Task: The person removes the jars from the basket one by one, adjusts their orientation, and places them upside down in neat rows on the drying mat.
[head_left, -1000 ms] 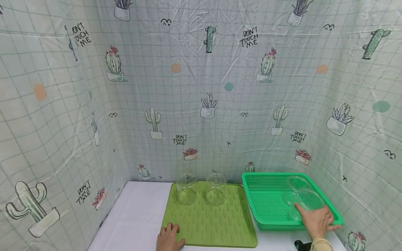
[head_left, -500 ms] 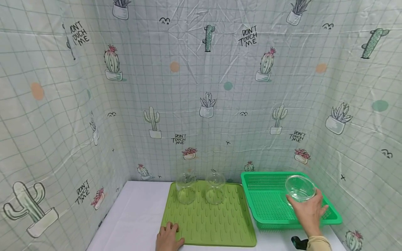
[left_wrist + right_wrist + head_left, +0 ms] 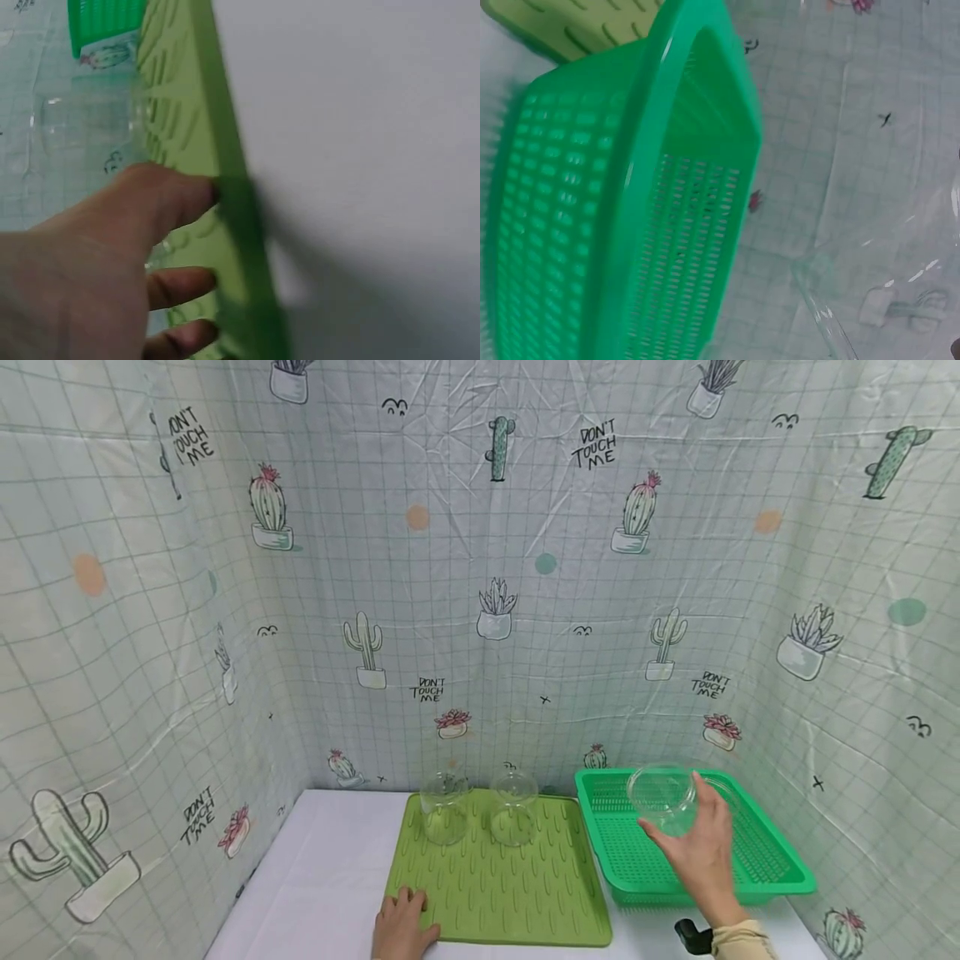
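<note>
My right hand [image 3: 701, 852] holds a clear round cup [image 3: 660, 793] by its side, thumb on one side and fingers on the other. The cup is raised and tilted over the green plastic basket [image 3: 780, 887], and part of it shows in the right wrist view [image 3: 900, 300]. A second clear rim [image 3: 726, 793] shows faintly behind the fingers, largely hidden. My left hand [image 3: 402, 927] rests at the front left edge of the olive-green ridged mat [image 3: 517, 893], fingers spread on it. Two clear cups [image 3: 446, 814] stand side by side near the mat's back edge.
The mat and basket stand side by side on a white table [image 3: 322, 868]. Close behind them hangs a grid-patterned curtain [image 3: 480, 677] with cactus prints, which also encloses both sides. A black object [image 3: 693, 937] sits by the right wrist.
My right hand has lifted the clear cup from the basket's right part and brought it left, toward the basket's middle. The left hand and the cups on the mat have stayed put.
</note>
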A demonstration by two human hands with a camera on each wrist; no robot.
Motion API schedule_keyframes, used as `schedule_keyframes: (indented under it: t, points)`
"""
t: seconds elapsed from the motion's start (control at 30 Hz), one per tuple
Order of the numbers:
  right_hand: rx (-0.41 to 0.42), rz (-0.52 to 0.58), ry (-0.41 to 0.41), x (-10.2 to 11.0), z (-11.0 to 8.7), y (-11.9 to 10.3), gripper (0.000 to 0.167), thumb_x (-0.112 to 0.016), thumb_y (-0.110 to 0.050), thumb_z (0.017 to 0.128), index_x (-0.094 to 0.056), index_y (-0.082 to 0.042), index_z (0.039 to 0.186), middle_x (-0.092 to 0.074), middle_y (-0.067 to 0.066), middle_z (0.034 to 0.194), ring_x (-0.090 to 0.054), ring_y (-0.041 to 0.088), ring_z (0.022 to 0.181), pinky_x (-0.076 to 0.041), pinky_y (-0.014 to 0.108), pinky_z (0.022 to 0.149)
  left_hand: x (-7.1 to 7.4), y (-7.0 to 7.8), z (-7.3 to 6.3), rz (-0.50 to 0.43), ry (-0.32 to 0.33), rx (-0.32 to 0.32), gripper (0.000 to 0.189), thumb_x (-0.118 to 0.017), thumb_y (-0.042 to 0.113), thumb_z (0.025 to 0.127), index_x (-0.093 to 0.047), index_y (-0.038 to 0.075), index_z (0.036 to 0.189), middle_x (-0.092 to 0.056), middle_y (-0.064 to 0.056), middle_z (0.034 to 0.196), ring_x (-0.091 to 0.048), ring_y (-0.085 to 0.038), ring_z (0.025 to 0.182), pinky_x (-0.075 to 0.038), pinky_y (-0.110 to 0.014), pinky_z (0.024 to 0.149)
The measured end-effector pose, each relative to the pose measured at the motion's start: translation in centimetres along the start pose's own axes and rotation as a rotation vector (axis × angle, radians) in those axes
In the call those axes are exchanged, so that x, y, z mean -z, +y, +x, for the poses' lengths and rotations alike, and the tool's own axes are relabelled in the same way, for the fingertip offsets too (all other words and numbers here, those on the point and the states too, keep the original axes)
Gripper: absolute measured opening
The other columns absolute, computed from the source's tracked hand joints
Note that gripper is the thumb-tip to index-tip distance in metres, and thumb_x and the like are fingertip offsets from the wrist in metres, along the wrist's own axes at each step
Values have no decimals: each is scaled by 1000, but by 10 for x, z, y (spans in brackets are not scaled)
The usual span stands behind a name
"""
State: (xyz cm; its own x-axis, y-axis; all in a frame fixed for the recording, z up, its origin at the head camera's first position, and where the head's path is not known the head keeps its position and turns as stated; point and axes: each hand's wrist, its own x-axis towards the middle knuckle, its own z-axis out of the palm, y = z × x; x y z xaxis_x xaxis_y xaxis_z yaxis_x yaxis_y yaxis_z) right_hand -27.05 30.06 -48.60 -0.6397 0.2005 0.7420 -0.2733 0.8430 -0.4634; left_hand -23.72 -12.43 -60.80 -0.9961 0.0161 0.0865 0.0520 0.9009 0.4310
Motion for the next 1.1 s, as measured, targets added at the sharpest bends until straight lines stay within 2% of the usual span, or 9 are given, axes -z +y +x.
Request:
schedule_keyframes:
  t: [0.1, 0.2, 0.33, 0.5, 0.53, 0.6, 0.73, 0.93, 1.1]
  points:
    - [97, -10, -15, -1, 0, -11, 115, -92, -24, 53, -31, -9, 150, -40, 33, 133, -41, 50, 115, -34, 64, 93, 11, 4, -1, -26, -12, -51, 33, -79, 30, 73, -54, 10, 82, -45, -7, 86, -45, -29, 77, -42, -45, 62]
    - [168, -23, -34, -1, -1, -22, 109, -87, -47, 61, -34, -12, 150, -41, 31, 133, -42, 50, 114, -32, 67, 94, 28, 12, 3, -45, -85, -85, 32, -76, 30, 76, -57, 5, 84, -49, -11, 85, -49, -33, 75, -45, -47, 62]
    - [261, -51, -64, -4, -3, -39, 99, -59, -77, 74, -36, -15, 149, -43, 28, 134, -42, 47, 118, -28, 71, 99, 48, 24, 14, -79, -158, -100, 38, -72, 31, 82, -62, -2, 96, -58, -18, 90, -58, -39, 78, -50, -51, 69]
    - [350, -104, -100, -6, -6, -61, 95, -38, -83, 78, -38, -18, 148, -43, 26, 134, -42, 45, 122, -24, 70, 104, 68, 48, 29, -232, -117, -140, 53, -70, 38, 86, -57, -3, 118, -59, -25, 115, -61, -42, 97, -52, -54, 80]
    - [366, -113, -109, -6, -7, -64, 94, -39, -82, 78, -39, -19, 148, -44, 26, 134, -42, 45, 122, -24, 70, 104, 72, 55, 30, -275, -109, -144, 59, -69, 41, 87, -55, -2, 124, -57, -26, 122, -60, -43, 103, -51, -55, 83]
    - [388, -123, -130, -7, -9, -71, 96, -58, -78, 73, -38, -21, 148, -43, 25, 135, -41, 46, 123, -23, 70, 106, 80, 69, 31, -369, -87, -161, 69, -68, 47, 87, -49, 0, 134, -51, -27, 134, -56, -44, 114, -49, -57, 89]
    - [448, -162, -141, -10, -13, -83, 113, -92, -47, 52, -40, -21, 148, -46, 25, 134, -43, 45, 122, -24, 72, 103, 92, 97, 33, -554, -81, -209, 80, -65, 51, 87, -35, 8, 148, -37, -24, 148, -51, -45, 122, -49, -58, 90]
    - [520, -231, -147, -15, -21, -98, 120, -97, -42, 41, -42, -23, 146, -49, 22, 132, -44, 42, 123, -28, 73, 101, 97, 130, 32, -742, -127, -370, 80, -66, 45, 89, -18, 39, 153, -23, -11, 158, -40, -40, 134, -47, -54, 97]
    - [575, -220, -160, -19, -28, -109, 117, -97, -42, 41, -45, -25, 144, -51, 21, 132, -46, 40, 122, -29, 73, 101, 89, 145, 30, -803, -172, -501, 85, -68, 39, 89, -13, 41, 153, -20, -9, 159, -37, -39, 138, -45, -53, 101]
